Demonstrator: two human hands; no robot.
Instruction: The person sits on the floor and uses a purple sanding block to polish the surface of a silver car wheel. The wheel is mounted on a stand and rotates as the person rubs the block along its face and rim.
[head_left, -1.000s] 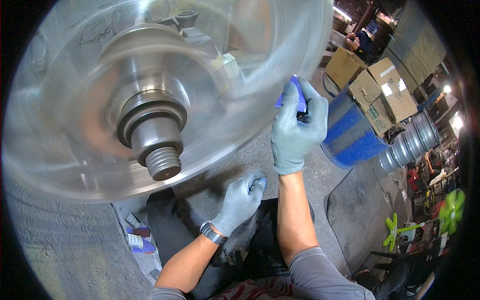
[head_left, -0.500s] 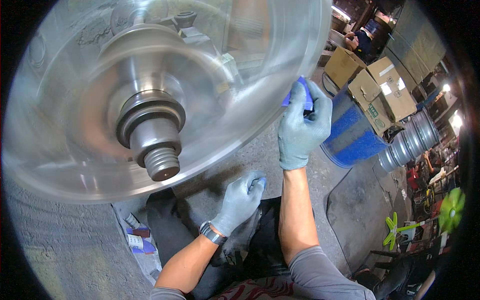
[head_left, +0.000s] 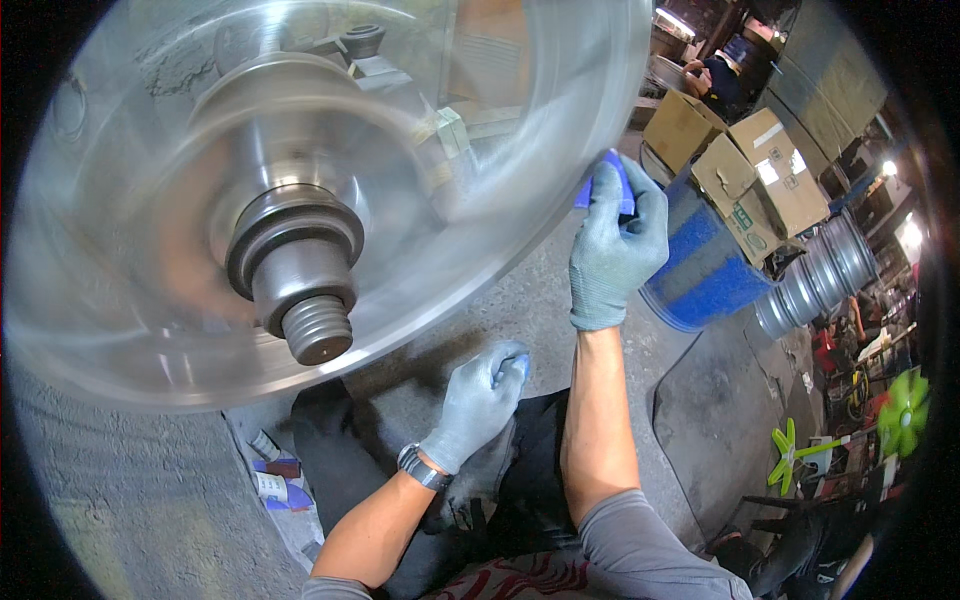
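Observation:
A large metal wheel (head_left: pixel 480 235), blurred by spinning, fills the upper left on a spindle with a threaded end (head_left: pixel 318 330). My right hand (head_left: pixel 618 245), in a grey glove, is closed on a folded blue-purple sheet (head_left: pixel 628 203) that looks like sandpaper. The sheet is at the wheel's right edge; whether it touches I cannot tell. Lower down, over my lap, my gloved left hand (head_left: pixel 477 402) is closed. A speck of blue shows by its fingertips, but what it holds is hidden.
Several purple and brown pieces (head_left: pixel 283 488) lie at the lower left. To the right stand a blue drum (head_left: pixel 695 265) with an open cardboard box (head_left: pixel 775 170) on it, and stacked metal rims (head_left: pixel 822 275). Green fans (head_left: pixel 903 412) and a person (head_left: pixel 722 82) are farther off.
My right hand has shifted slightly right with the sheet. My left hand stays closed in nearly the same place. The wheel is still spinning.

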